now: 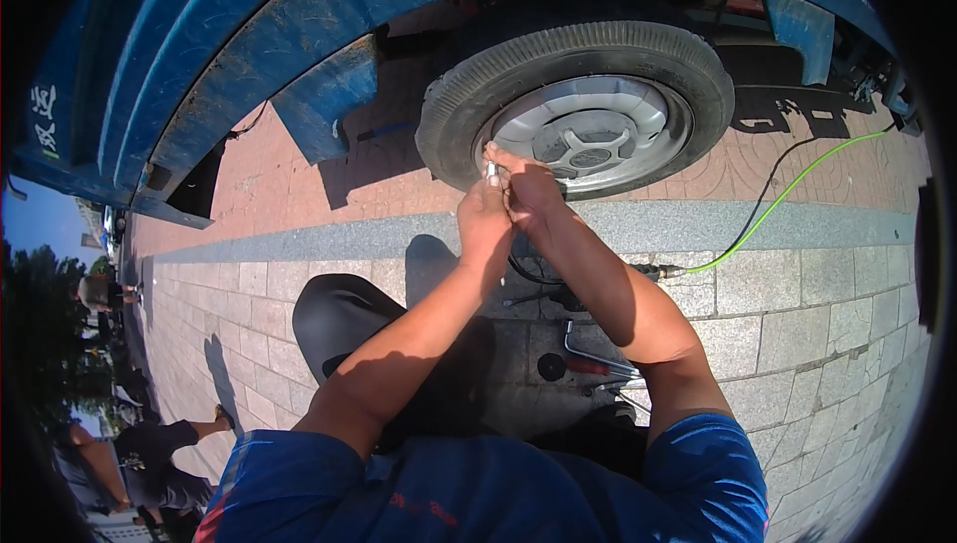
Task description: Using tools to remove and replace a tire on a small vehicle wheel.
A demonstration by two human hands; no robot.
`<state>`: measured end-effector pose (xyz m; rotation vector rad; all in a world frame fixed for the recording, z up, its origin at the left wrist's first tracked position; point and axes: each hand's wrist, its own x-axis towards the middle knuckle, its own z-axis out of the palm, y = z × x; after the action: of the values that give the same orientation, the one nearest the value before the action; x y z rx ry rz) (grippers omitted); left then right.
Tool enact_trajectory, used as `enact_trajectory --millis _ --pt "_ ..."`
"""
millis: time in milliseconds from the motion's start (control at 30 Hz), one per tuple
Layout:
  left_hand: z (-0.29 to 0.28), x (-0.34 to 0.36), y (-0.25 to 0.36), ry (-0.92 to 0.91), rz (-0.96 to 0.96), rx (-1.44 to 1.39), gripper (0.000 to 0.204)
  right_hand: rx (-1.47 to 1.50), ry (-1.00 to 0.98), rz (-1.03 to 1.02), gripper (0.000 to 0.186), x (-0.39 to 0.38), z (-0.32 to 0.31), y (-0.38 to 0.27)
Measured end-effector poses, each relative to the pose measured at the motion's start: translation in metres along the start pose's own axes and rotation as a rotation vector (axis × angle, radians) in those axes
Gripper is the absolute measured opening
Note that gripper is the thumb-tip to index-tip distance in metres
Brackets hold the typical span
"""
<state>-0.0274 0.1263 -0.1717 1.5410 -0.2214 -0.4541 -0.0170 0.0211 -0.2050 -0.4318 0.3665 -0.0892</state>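
Both my hands are together at the lower left edge of a wheel [588, 151] with a black tyre [449, 124] and a silver rim. My left hand [484, 224] is closed on a small silver metal fitting [491, 172], thumb along it. My right hand [528, 184] sits just right of it, its fingers bent and reaching to the rim's edge by the fitting. What its fingertips pinch is hidden. A black hose [520, 269] curves down below my hands, partly behind my right forearm.
The blue vehicle body [329, 9] arches over the wheel. A bright green hose [788, 189] runs to a connector [670, 271] at right. On the paving lie an L-shaped wrench [588, 352], a red-handled tool [586, 365] and a black round piece [551, 366]. People stand far left.
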Motion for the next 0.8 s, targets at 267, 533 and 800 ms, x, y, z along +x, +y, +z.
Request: enact_trajectory --millis 267,533,800 --pt "0.013 0.002 0.004 0.078 0.02 0.124 0.025 0.016 0.127 -0.049 0.013 -0.015 0.015 -0.005" --pt "0.0 0.016 -0.016 0.102 0.176 0.286 0.023 -0.055 0.052 -0.033 0.013 -0.02 0.007 -0.006" --pt "0.005 0.015 -0.021 0.135 0.255 0.309 0.025 -0.291 0.172 -0.067 0.022 -0.04 -0.024 -0.016"
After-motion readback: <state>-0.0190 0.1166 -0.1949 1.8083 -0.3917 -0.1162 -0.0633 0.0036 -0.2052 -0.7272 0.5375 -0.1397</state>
